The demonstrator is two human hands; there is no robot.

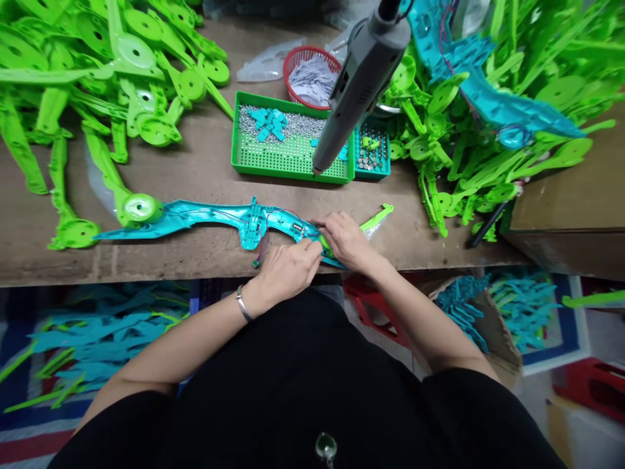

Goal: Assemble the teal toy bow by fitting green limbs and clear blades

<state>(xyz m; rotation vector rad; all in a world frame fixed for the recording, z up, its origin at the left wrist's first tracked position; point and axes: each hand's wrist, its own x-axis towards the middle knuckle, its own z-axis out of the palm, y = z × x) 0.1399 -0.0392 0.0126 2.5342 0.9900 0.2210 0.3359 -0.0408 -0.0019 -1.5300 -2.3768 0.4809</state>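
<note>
— What do we record nearest the lower edge?

— Two hands at the table's front edge, centre frame. The left hand (286,268), one bracelet (243,304) on its wrist, has fingers curled down onto the teal bow frame (215,218). The right hand (346,238) presses bent fingers on the same frame, where one lime limb (375,217) joins. We cannot tell how firmly either grips.

— And the frame itself?

— It lies flat along the wooden table (205,166), running left to one lime wheel (140,209).

— Farther back?

— We count one green tray (288,159) of screws, one small teal tray (374,156), one red basket (312,73), one grey hanging screwdriver (359,81). Lime part heaps, upper left and upper right, are uncountable.
</note>
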